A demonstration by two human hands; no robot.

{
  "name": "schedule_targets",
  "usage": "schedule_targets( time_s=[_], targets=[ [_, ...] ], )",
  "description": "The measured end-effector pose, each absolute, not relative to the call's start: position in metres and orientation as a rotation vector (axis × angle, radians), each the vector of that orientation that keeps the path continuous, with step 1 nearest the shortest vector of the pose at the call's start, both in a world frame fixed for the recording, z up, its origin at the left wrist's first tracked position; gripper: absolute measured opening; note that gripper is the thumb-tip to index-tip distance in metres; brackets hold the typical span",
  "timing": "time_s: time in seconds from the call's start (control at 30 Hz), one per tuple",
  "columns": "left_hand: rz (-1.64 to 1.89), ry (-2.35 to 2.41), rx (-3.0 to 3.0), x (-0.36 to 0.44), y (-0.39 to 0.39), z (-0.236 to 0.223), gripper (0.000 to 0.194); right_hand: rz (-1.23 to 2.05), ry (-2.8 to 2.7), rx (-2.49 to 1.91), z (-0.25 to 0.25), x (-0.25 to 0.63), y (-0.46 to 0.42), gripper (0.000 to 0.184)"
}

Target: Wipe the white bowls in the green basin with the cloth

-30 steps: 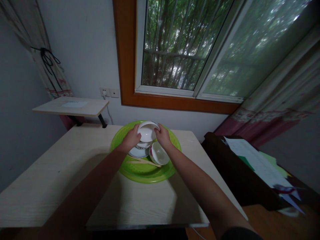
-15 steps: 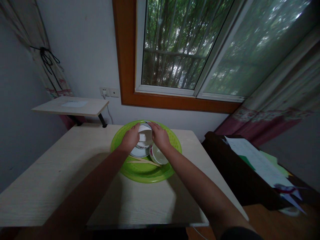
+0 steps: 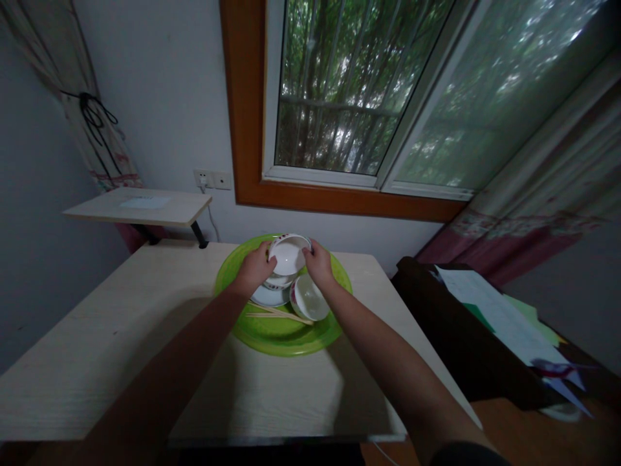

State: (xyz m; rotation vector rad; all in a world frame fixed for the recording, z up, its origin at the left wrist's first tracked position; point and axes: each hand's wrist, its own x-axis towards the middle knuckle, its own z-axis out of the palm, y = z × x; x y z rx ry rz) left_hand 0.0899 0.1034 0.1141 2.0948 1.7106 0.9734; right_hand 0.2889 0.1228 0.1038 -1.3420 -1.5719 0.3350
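Between my two hands is a white bowl [image 3: 290,254] with a dark pattern on its rim, tilted so its inside faces me. My left hand [image 3: 255,266] grips its left side, thumb over the rim. On the opposite side, my right hand [image 3: 319,263] holds the rim the same way. Beneath it, another bowl [image 3: 279,283] is partly hidden, above a white plate [image 3: 269,297]. To the right, a bowl with red marks [image 3: 310,299] lies tipped on its side. Wooden chopsticks [image 3: 274,312] rest in front. All of these are in a round green tray [image 3: 286,346].
The tray stands on a pale wooden table [image 3: 145,362]. A small raised shelf [image 3: 140,210] with a paper is at the back left. A dark piece of furniture [image 3: 451,336] bearing papers [image 3: 495,304] stands right of the table. Behind are the wall and window [image 3: 359,97].
The held bowl has come up and slightly right, turning its inside toward me. My right hand has shifted a little right with it. The tray and chopsticks stay put.
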Motion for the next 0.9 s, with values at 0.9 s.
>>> schedule_targets(
  time_s=[0.9],
  targets=[
    [0.937, 1.790, 2.277, 0.092, 0.095, 0.123, 0.050, 0.121, -1.894, -1.370, 0.111, 0.278, 0.108, 0.042]
  ],
)
